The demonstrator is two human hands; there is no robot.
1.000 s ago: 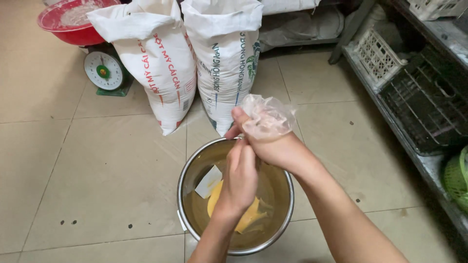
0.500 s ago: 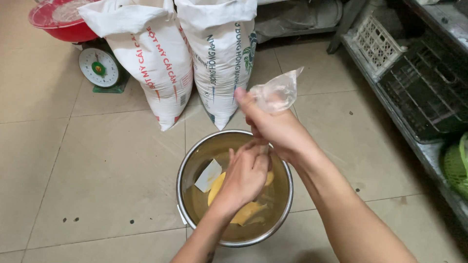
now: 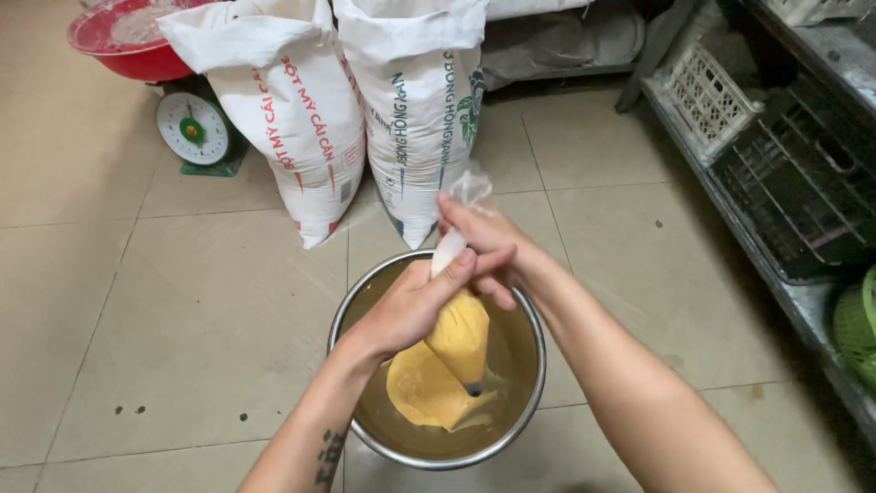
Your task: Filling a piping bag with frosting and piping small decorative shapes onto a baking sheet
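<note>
A clear plastic piping bag (image 3: 459, 336) filled with yellow batter hangs over a steel bowl (image 3: 534, 383) on the tiled floor. My right hand (image 3: 488, 242) grips the twisted top of the bag. My left hand (image 3: 415, 306) wraps around the bag just below, squeezing its upper part. The bag's tip points down into the bowl, where a second yellow mass (image 3: 422, 393) lies on the bottom in a little liquid.
Two white printed sacks (image 3: 292, 119) (image 3: 424, 100) stand behind the bowl. A green dial scale (image 3: 193, 128) carries a red basin (image 3: 128, 41) at the back left. A metal shelf (image 3: 776, 274) with wire and plastic crates (image 3: 712, 96) runs along the right.
The bag's loose top, earlier puffed open above my right hand, is now twisted tight. My left hand rose from inside the bowl and closed around the filled bag, which now hangs upright.
</note>
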